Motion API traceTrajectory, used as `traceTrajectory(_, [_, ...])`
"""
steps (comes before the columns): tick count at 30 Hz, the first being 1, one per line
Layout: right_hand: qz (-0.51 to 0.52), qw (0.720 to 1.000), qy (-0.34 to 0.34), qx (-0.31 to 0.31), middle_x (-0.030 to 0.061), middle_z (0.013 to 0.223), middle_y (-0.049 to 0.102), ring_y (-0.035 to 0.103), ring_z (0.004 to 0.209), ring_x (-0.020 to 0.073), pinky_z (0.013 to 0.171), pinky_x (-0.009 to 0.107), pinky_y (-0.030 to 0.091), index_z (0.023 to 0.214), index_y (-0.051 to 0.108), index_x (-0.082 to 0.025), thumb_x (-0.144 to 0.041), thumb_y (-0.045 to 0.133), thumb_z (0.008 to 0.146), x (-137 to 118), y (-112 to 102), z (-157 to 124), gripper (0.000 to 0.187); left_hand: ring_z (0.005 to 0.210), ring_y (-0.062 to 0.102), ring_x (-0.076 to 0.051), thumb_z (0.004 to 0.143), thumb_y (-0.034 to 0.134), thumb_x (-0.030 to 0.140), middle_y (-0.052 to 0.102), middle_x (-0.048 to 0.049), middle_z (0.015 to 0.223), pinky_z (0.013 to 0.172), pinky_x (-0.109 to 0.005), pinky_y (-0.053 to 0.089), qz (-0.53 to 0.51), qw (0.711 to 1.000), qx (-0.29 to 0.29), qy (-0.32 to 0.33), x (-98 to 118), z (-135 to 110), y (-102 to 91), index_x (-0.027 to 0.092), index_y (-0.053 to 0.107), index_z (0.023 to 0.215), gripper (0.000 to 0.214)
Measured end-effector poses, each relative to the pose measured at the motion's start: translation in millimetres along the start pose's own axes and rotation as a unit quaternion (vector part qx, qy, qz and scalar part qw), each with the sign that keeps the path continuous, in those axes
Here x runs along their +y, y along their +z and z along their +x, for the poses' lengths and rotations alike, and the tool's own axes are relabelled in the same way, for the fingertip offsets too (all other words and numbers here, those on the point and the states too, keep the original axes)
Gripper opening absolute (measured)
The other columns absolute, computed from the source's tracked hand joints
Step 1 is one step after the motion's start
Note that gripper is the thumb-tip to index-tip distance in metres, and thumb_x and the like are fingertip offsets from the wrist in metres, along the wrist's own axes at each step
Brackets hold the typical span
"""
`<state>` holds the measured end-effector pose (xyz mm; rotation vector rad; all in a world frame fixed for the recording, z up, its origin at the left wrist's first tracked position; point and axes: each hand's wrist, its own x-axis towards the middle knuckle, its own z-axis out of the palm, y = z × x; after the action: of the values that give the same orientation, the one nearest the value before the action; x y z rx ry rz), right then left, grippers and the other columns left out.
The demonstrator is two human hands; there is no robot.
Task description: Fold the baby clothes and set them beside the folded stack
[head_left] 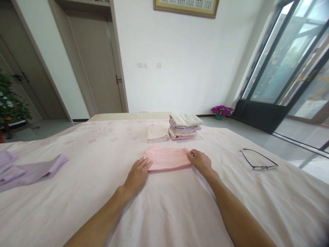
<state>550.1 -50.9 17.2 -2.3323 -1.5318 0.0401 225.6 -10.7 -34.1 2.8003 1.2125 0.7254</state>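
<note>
The pink cloth (168, 158) lies folded flat in the middle of the bed (164, 209), left hand (137, 173) open and flat at its left edge, right hand (202, 161) curled at its right edge, grip unclear. Beyond, a striped cloth (157, 133) and a stack (184, 126) sit folded; purple cloths (33, 169) lie loose; no basket shows

folded cloth (167, 159) before stack (184, 126), glasses (259, 159) right
</note>
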Motion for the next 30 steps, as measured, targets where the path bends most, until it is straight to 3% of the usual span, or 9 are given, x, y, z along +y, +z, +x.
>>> traceTrajectory(5, [-0.035, 0.999, -0.006, -0.003, 0.0107, 0.094, 0.072, 0.065, 0.085, 0.0244, 0.066, 0.03, 0.036, 0.099, 0.069, -0.024, -0.048, 0.039, 0.092, -1, 0, -3, 0.039, 0.139, 0.037, -0.023, 0.088, 0.042, 0.012, 0.049, -0.011, 0.145, 0.117, -0.044, 0.03, 0.009, 0.999, -0.023, 0.02, 0, -2, -5.6, 0.017, 0.053, 0.136, 0.05])
traceTrajectory(11, [-0.07, 0.997, -0.014, -0.001, 0.0087, 0.097, 0.072, 0.065, 0.089, 0.0238, 0.07, 0.03, 0.038, 0.101, 0.067, -0.025, -0.041, 0.039, 0.092, -2, 4, -4, 0.034, 0.145, 0.025, -0.022, 0.093, 0.039, 0.018, 0.039, -0.0052, 0.152, 0.119, -0.043, 0.025, 0.009, 0.998, -0.047, 0.038, -4, -7, -7.4, 0.023, 0.047, 0.142, 0.05])
traceTrajectory(17, [-0.067, 0.997, -0.015, 0.035, 0.0081, 0.111, 0.066, 0.06, 0.101, 0.027, 0.079, 0.036, 0.042, 0.109, 0.064, -0.026, -0.047, 0.045, 0.088, 4, 7, -3, 0.035, 0.147, 0.015, -0.029, 0.097, 0.038, 0.048, 0.024, -0.0032, 0.159, 0.117, -0.052, 0.02, 0.008, 0.991, -0.129, 0.016, -6, -12, -17.4, 0.035, 0.034, 0.148, 0.053])
traceTrajectory(20, [-0.041, 0.998, 0.015, 0.049, 0.0103, 0.116, 0.062, 0.056, 0.108, 0.0295, 0.084, 0.039, 0.042, 0.119, 0.06, -0.025, -0.054, 0.048, 0.084, 11, 8, -3, 0.046, 0.145, 0.022, -0.029, 0.097, 0.034, 0.052, 0.031, -0.0001, 0.157, 0.116, -0.05, 0.021, -0.044, 0.99, -0.136, 0.0, -9, -12, -24.7, 0.039, 0.045, 0.141, 0.047])
traceTrajectory(22, [-0.011, 0.999, 0.035, 0.034, 0.0124, 0.119, 0.061, 0.055, 0.11, 0.03, 0.086, 0.04, 0.042, 0.127, 0.055, -0.023, -0.058, 0.048, 0.083, 15, 8, -3, 0.057, 0.137, 0.039, -0.025, 0.099, 0.032, 0.048, 0.046, -0.0001, 0.148, 0.112, -0.04, 0.03, -0.103, 0.988, -0.103, -0.044, -12, -8, -28.3, 0.035, 0.06, 0.129, 0.043])
traceTrajectory(25, [0.031, 0.998, 0.055, -0.01, 0.0134, 0.116, 0.063, 0.057, 0.109, 0.0302, 0.085, 0.041, 0.044, 0.131, 0.052, -0.02, -0.063, 0.044, 0.084, 19, 5, 1, 0.065, 0.114, 0.059, -0.019, 0.097, 0.036, 0.038, 0.063, -0.0043, 0.128, 0.095, -0.029, 0.043, -0.149, 0.97, -0.037, -0.188, -19, 6, -31.1, 0.025, 0.066, 0.116, 0.038])
traceTrajectory(27, [0.038, 0.997, 0.066, -0.028, 0.014, 0.114, 0.065, 0.058, 0.108, 0.0313, 0.084, 0.042, 0.044, 0.131, 0.053, -0.019, -0.066, 0.042, 0.083, 18, 4, 5, 0.067, 0.104, 0.063, -0.02, 0.093, 0.042, 0.037, 0.067, -0.0077, 0.119, 0.085, -0.029, 0.045, -0.132, 0.95, -0.035, -0.282, -26, 20, -31.0, 0.021, 0.065, 0.113, 0.035])
traceTrajectory(30, [0.023, 0.995, 0.083, -0.046, 0.0163, 0.116, 0.065, 0.057, 0.111, 0.0347, 0.086, 0.044, 0.044, 0.127, 0.056, -0.018, -0.069, 0.041, 0.082, 15, 4, 11, 0.07, 0.093, 0.066, -0.025, 0.089, 0.046, 0.046, 0.072, -0.0113, 0.103, 0.073, -0.031, 0.044, -0.108, 0.932, -0.068, -0.339, -33, 42, -27.3, 0.019, 0.068, 0.095, 0.035])
